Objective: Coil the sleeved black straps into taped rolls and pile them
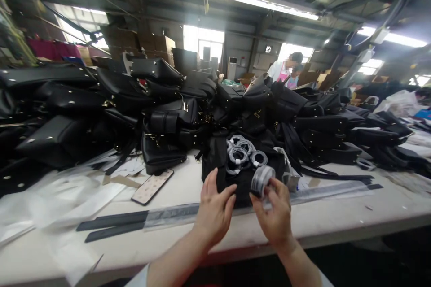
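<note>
My right hand (275, 216) grips a plastic-wrapped coil (262, 177) between thumb and fingers, held just above the table's front part. It looks like a rolled dark band in clear wrap, slightly blurred. My left hand (215, 210) is held to its left with fingers apart and nothing in it. Beyond both hands, several similar wrapped coils (238, 156) lie in a cluster on a black bag or cloth (214, 156). Long black strips (114, 220), partly sleeved in clear plastic, run along the table from left to right, passing behind my hands.
Black handbags (164, 116) with gold hardware are heaped across the table's far side. A phone in a patterned case (152, 187) and crumpled white plastic (63, 193) lie left on the white table (242, 233). Another person (286, 69) stands beyond the heap.
</note>
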`<state>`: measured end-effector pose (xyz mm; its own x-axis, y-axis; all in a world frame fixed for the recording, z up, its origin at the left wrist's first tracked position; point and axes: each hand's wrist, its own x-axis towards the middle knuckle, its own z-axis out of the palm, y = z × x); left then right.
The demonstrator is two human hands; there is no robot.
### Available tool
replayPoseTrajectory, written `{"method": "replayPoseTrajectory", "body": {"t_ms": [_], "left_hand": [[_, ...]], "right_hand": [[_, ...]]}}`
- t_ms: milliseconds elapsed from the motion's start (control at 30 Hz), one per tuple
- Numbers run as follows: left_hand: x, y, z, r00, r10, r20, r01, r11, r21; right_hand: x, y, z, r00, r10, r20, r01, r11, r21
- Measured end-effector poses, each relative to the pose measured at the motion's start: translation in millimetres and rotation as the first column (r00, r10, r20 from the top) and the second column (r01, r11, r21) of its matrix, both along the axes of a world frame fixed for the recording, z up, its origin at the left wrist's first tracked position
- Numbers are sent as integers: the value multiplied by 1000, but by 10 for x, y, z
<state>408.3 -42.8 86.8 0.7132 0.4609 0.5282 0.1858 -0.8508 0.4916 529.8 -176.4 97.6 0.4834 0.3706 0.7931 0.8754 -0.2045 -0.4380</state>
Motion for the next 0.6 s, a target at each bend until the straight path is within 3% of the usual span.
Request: {"method": "replayPoseTrajectory", "body": {"t_ms": [133,200,333,400,500,600], "left_hand": [[482,525,167,922,168,-347,-202,977,-62],[540,756,184,893,221,-391,-279,956,-95],[437,1050,372,932,301,-203,-322,943,-78],[407,1124,531,942,316,-115,-326,943,-75],[431,1196,701,951,306,-36,-308,948,-80],[423,1225,683,957,289,-17,-290,952,-97]], "right_hand": [[225,392,404,950,-63,304,54,998,38],[277,521,500,935,-69,349,49,997,64],[400,820,513,935,-55,350,28,996,82],[489,1020,483,944,61,324,-50,998,-42],[588,1219,458,939,286,188,-233,937,-261],[539,1120,443,949,309,65,-296,943,-155]]}}
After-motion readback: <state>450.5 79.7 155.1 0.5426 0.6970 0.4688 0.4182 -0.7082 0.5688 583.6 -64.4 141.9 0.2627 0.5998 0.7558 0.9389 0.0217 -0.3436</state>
